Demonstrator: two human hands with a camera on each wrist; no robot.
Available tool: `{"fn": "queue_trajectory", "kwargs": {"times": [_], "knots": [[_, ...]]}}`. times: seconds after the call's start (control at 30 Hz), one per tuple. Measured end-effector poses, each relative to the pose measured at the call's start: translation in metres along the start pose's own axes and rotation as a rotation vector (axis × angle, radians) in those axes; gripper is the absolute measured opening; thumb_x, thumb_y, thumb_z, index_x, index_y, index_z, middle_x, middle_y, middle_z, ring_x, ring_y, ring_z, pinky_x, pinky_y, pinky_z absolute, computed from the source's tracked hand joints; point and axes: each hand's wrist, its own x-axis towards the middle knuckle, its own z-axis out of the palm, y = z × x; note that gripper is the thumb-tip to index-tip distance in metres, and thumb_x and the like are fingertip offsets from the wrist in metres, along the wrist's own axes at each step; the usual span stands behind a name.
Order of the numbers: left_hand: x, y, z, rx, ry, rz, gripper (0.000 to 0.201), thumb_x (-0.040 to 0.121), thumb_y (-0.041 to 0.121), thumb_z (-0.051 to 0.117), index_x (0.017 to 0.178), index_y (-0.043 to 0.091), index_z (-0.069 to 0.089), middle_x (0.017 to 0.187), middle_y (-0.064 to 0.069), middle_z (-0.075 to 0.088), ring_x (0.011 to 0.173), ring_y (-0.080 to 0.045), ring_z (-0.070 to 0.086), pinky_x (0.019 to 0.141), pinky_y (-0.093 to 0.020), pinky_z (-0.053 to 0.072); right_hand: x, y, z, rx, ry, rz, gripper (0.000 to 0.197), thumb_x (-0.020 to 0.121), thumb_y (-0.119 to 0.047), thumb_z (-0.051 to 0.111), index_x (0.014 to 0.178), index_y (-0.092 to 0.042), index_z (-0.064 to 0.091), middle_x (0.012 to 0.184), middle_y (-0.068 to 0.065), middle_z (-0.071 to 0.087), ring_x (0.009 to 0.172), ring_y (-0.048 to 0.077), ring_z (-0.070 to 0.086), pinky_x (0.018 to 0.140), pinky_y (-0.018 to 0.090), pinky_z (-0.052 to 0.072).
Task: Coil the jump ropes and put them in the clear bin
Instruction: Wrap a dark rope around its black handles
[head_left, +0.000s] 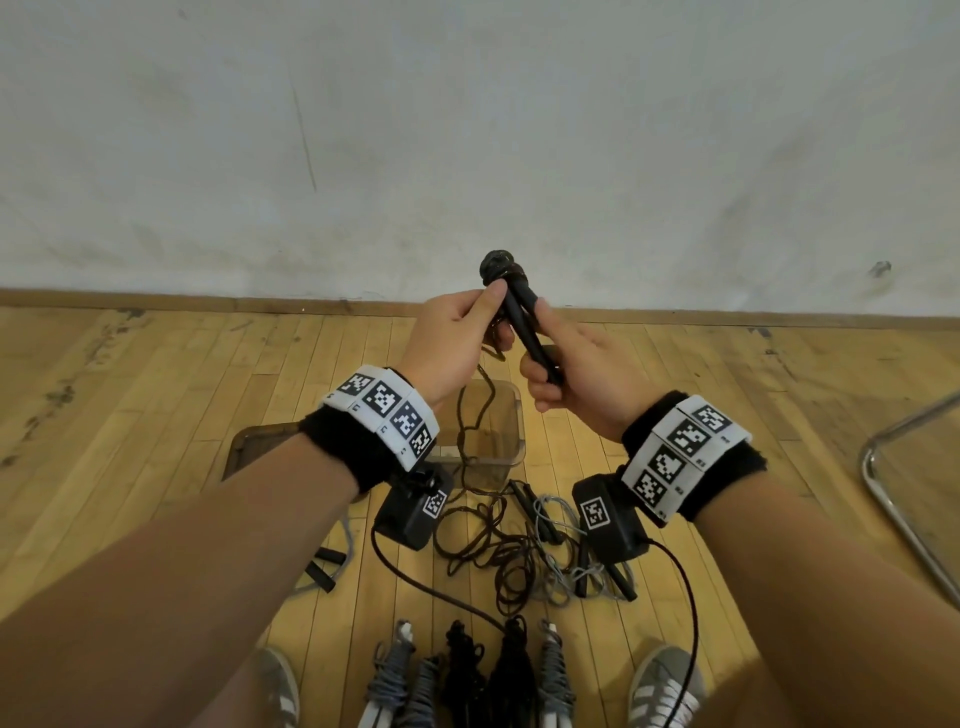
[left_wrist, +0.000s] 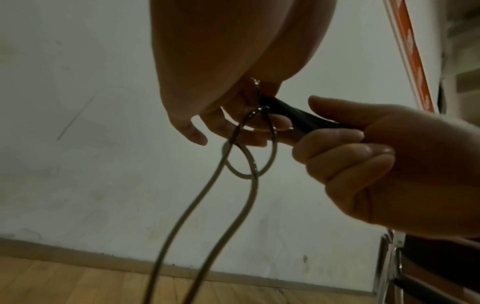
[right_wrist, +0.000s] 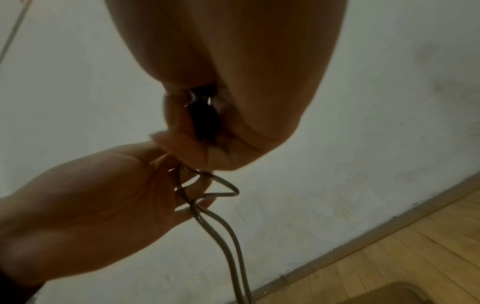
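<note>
Hands meet at chest height in the head view: the left hand (head_left: 457, 338) and right hand (head_left: 576, 364) both grip the black plastic handles (head_left: 524, 317) of a dark thin jump rope (head_left: 475, 410), whose cord hangs below them into the clear rectangular plastic bin (head_left: 511, 415) on the wooden floor (head_left: 156, 389). More tangled ropes (head_left: 519, 551) lie nearer than the hands. From the left wrist, right fingers (left_wrist: 348, 156) curl round a handle, cord looping beneath. From the right wrist, left fingers (right_wrist: 192, 191) pinch the cord.
</note>
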Motion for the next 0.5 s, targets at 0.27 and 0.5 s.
{"fn": "queue_trajectory", "kwargs": {"times": [0.27,0.5], "knots": [[0.000,0.004,-0.013,0.250,0.003,-0.026,0.042,0.104,0.051,0.048,0.097,0.017,0.071,0.052,0.006,0.062,0.065,-0.015,0.071,0.067,-0.028,0.046,0.006,0.007,-0.006,-0.361,0.141,-0.256,0.027,0.109,-0.027,0.044,0.128,-0.019,0.062,0.059,-0.007,0.044,0.051,0.011,0.041,0.049,0.028,0.037],[0.000,0.000,-0.018,0.073,-0.068,-0.112,0.019,0.097,0.024,0.069,0.110,0.011,0.075,0.057,0.008,0.059,0.053,-0.006,0.055,0.058,-0.021,0.050,0.009,0.011,-0.010,-0.704,0.331,-0.349,0.030,0.108,-0.030,0.047,0.134,-0.026,0.061,0.067,-0.010,0.055,0.055,0.003,0.049,0.052,0.015,0.037]]}}
